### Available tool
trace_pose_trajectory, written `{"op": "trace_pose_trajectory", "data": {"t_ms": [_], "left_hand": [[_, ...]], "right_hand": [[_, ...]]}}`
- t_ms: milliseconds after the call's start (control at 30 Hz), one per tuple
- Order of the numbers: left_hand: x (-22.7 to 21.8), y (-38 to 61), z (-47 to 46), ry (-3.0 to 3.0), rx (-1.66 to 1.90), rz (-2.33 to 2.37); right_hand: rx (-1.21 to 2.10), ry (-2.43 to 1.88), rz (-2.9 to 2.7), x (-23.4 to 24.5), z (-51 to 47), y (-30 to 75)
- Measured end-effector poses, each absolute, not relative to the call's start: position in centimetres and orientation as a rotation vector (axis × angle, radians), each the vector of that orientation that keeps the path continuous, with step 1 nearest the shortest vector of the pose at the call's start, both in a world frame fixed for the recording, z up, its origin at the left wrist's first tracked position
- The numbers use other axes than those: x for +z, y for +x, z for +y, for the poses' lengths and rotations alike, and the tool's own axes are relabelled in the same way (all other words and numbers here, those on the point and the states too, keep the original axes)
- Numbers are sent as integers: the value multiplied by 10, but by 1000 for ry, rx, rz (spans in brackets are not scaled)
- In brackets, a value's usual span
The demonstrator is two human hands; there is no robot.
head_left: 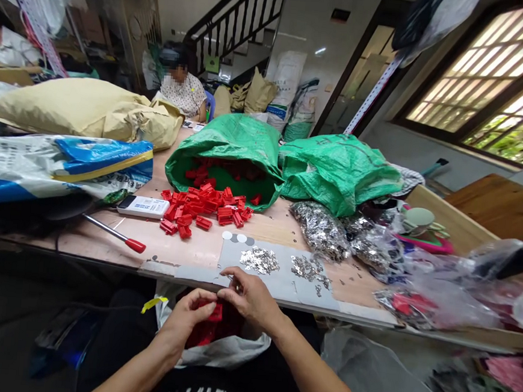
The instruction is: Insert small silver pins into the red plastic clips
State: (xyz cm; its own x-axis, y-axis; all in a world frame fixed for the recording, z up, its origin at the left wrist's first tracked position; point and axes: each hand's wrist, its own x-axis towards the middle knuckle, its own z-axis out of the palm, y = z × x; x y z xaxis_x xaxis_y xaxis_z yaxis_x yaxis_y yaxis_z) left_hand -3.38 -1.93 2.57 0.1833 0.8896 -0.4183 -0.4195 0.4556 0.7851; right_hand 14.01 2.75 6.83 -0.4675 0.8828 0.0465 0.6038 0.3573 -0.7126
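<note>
Over an open white bag [226,351] on my lap, my two hands meet fingertip to fingertip. My left hand [186,316] is closed, with a small red plastic part [215,313] just under its thumb and fingers. My right hand [253,297] has its thumb and fingers curled together beside the left fingertips; whatever it pinches is too small to make out. Red pieces show inside the bag below. Right in front, on a grey sheet [282,287] at the table edge, lie two piles of small silvery metal pieces [260,260].
Red plastic parts [204,206] spill from a green woven sack [234,136]. A second green sack [336,168] and clear bags of metal pieces [320,228] stand right. A red-tipped lever [134,245] juts out left, near a white box [143,206]. Another person [186,90] sits across the table.
</note>
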Motion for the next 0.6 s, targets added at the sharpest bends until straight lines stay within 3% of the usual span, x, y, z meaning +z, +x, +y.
{"op": "trace_pose_trajectory", "data": {"t_ms": [200, 600], "left_hand": [[13, -42, -14, 768, 1029, 1173], [11, -45, -9, 754, 1088, 1130]], "right_hand": [[623, -1281, -2295, 62, 90, 116], [563, -1368, -2457, 60, 149, 63]]}}
